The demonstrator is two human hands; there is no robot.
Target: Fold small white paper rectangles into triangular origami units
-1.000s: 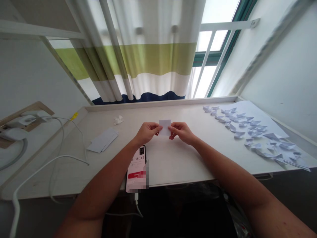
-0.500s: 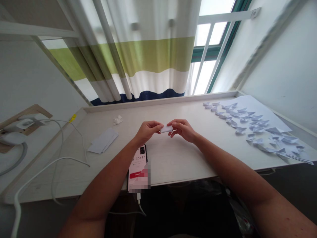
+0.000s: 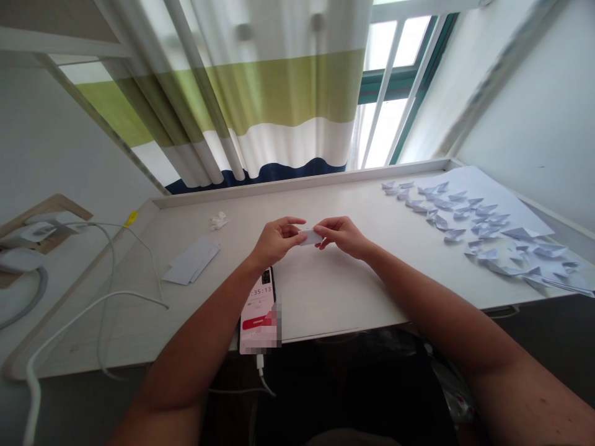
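Observation:
Above the middle of the white desk, a small folded piece of white paper [image 3: 310,236] is pinched between both hands. My left hand [image 3: 277,240] grips its left end with the thumb in front, the index finger raised a little off it. My right hand [image 3: 343,236] holds the right end between thumb and fingers. Parts of the paper are hidden behind the fingertips. Below my left wrist lies a phone [image 3: 256,316] with a running timer on its screen.
Several folded paper boats [image 3: 458,214] spread over the right of the desk [image 3: 325,303], beside a large white sheet [image 3: 502,195]. On the left are paper slips [image 3: 191,260], a crumpled paper [image 3: 218,220], white cables [image 3: 100,303] and plugged-in chargers [image 3: 35,235]. A curtain [image 3: 279,93] hangs behind.
My left index finger has lifted off the paper, and my right fingers have shifted along its upper edge. The timer has advanced by one second. The view has tilted slightly.

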